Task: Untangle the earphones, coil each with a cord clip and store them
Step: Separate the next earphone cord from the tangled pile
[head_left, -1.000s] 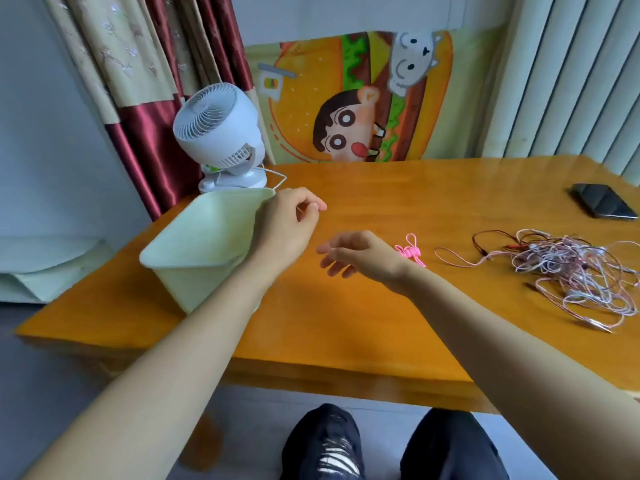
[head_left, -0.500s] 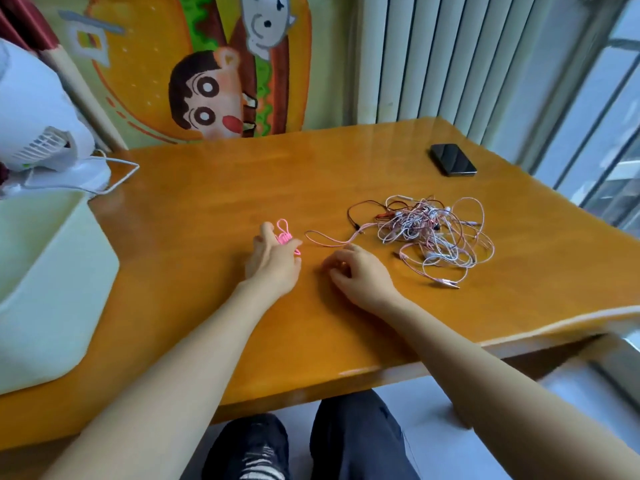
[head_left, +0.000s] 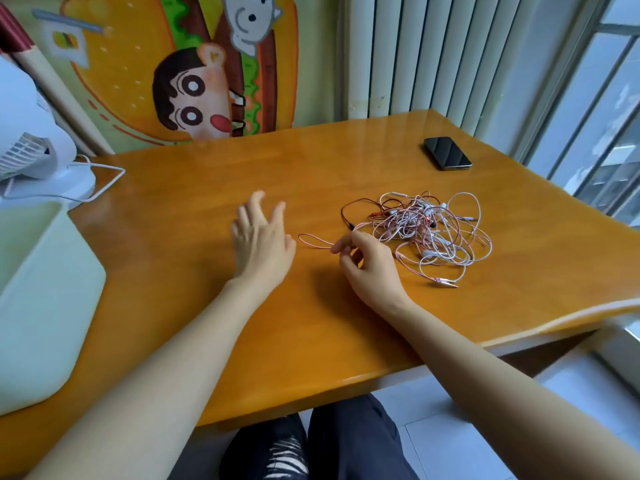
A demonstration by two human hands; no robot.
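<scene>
Tabletop (head_left: 311, 168): glossy orange wood, rounded front edge, light reflecting off the far half. Tangle of earphones (head_left: 426, 233) lies right of centre, with pink, white and dark red leads knotted in one loose heap; two plugs stick out at its near edge. One pink cord (head_left: 313, 241) trails left from the heap in a narrow loop, flat on the wood.

Right hand (head_left: 367, 261): thumb and forefinger meet on the near end of that loop, the remaining fingers curled under. Left hand (head_left: 261, 237): fingers spread and straight, palm down, nothing held, just left of the loop; blurred at the fingertips. I cannot tell whether it touches the table.

Black phone (head_left: 447, 153) lies face up at the far right, well apart from the heap. Pale green bin (head_left: 45, 306) sits at the table's left edge. White fan (head_left: 31, 147) stands behind the bin, its white cable (head_left: 110, 181) curling onto the wood.

Room: cartoon burger hanging (head_left: 194, 74) on the back wall, pale vertical slats (head_left: 433, 53) beside it, window (head_left: 606, 116) at the right. Dark trousers (head_left: 311, 445) show below the table edge.
</scene>
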